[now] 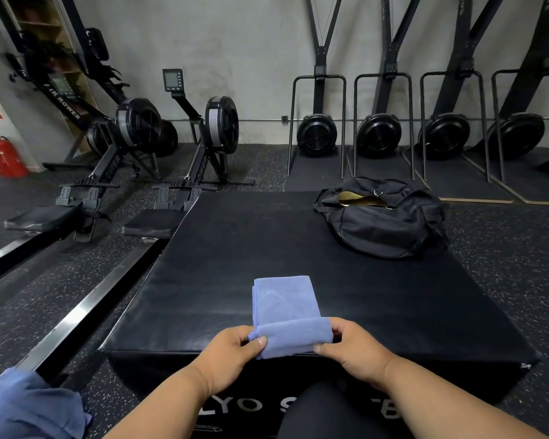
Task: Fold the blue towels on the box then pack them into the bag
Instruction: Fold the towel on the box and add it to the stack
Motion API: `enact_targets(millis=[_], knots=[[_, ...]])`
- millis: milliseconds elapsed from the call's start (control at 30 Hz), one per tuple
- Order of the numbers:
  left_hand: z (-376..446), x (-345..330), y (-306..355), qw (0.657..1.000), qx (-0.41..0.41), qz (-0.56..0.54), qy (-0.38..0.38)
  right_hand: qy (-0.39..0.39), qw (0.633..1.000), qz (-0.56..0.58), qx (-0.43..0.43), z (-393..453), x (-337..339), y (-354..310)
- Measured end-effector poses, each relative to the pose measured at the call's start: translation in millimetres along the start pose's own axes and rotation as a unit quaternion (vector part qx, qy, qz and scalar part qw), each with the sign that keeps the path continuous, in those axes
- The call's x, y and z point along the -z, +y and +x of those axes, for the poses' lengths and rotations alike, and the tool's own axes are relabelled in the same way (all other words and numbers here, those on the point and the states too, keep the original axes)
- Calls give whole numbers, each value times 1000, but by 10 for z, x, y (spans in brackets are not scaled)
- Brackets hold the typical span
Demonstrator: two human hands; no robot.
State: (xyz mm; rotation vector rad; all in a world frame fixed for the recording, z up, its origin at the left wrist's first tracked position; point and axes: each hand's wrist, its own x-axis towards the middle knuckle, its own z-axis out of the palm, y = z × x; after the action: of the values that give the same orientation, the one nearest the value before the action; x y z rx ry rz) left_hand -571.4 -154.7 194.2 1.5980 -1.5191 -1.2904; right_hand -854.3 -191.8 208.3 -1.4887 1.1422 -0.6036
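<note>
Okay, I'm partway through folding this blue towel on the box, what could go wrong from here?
Both hands, left and right, pinch only the near fold of the blue towel, right at the edge of the box, so it could slip off toward you or unroll. The bag sits at the far right corner with a narrow-looking opening, so the fold may come loose going in.

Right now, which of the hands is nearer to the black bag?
Right. The right hand grips the blue towel below the bag; the left hand holds the towel farther left.
</note>
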Motion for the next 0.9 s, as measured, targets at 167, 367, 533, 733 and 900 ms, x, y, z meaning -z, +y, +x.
enact_targets(millis=[167, 367, 533, 733, 900], knots=[[14, -23, 7, 998, -2, 53, 38, 24, 999, 8, -21, 15, -32, 69], [53, -55, 32, 994, 13, 88, 68, 54, 997, -24, -39, 124, -49, 113], [108, -100, 68, 989, 41, 124, 71, 99, 993, -51, -36, 217, -81, 108], [110, -172, 105, 988, 47, 108, 99, 111, 991, -67, -23, 263, -107, 157], [110, -208, 148, 970, 33, 181, 158, 123, 984, -126, -7, 273, -128, 253]])
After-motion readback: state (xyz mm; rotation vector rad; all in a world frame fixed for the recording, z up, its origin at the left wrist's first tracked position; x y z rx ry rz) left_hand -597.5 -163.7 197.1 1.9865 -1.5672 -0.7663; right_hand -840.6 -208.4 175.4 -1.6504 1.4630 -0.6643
